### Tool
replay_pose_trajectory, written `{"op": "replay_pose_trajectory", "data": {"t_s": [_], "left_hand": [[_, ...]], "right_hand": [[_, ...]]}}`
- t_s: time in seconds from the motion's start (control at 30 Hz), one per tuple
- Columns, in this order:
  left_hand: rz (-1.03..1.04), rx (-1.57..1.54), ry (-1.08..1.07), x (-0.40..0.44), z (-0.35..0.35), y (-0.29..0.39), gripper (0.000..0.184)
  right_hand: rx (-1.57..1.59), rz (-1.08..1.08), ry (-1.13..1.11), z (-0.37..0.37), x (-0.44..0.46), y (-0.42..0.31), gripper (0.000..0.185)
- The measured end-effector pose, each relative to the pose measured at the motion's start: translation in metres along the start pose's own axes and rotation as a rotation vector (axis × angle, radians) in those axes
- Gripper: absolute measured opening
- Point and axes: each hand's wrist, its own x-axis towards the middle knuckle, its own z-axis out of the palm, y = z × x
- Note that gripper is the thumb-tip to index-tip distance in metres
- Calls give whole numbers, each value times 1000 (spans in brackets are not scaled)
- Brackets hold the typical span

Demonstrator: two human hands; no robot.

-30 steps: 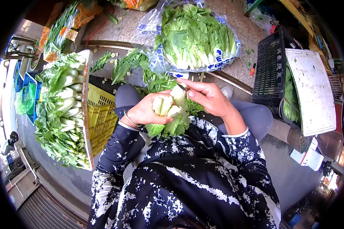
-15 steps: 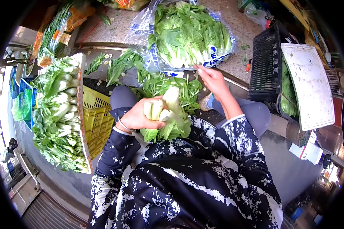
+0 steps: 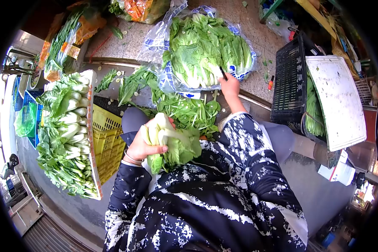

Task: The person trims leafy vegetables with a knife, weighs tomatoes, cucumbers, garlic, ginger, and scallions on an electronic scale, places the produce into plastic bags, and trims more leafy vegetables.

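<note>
My left hand (image 3: 142, 146) is closed around a bunch of leafy lettuce (image 3: 174, 145) in front of my lap, its pale stem ends pointing up and leaves hanging to the right. My right hand (image 3: 230, 85) is closed on a small knife (image 3: 223, 74); only a short dark part of it sticks out above the fist. Beside that hand, heads of lettuce (image 3: 206, 50) fill an opened clear plastic bag (image 3: 166, 77) with blue print. Loose leaves (image 3: 187, 105) lie on the ground between my knees.
At left, white-stemmed greens (image 3: 73, 130) are stacked on a board over a yellow crate (image 3: 107, 143). To the right stand a black crate (image 3: 289, 80) and a white foam lid (image 3: 336, 101) beside more greens. A red-and-black object (image 3: 271, 82) lies near the step's edge.
The lettuce in my left hand has come lower and left, its stems turning upward. My right hand has shifted slightly, and the knife now points up from the fist.
</note>
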Motion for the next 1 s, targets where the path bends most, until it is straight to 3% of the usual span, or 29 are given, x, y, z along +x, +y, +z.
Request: {"op": "replay_pose_trajectory", "data": {"t_s": [0.1,0.17,0.23,0.27,0.37,0.57,0.63,0.7,0.8,1.0], "left_hand": [[-20,246,-35,13,-4,12,55],[36,422,-106,25,-7,19,54],[328,735,-209,36,4,27,56],[326,732,-208,39,8,28,56],[358,795,-312,48,18,28,60],[192,497,-410,46,22,3,62],[232,468,-385,41,24,1,61],[219,539,-397,38,24,2,58],[229,543,-388,34,24,8,58],[292,647,-440,34,26,13,60]], "right_hand": [[188,-68,-8,-36,-15,-32,29],[154,-368,-34,-64,-32,-56,26],[197,-435,-146,-88,-51,-80,26],[240,-500,-262,-96,-61,-88,25],[444,-401,-534,-107,-87,-111,23],[440,-479,-667,-105,-110,-122,20],[482,-287,-763,-104,-112,-119,20],[447,-384,-774,-106,-115,-118,27],[458,-209,-1072,-117,-115,-119,40],[428,-382,-1064,-116,-117,-116,43]]}}
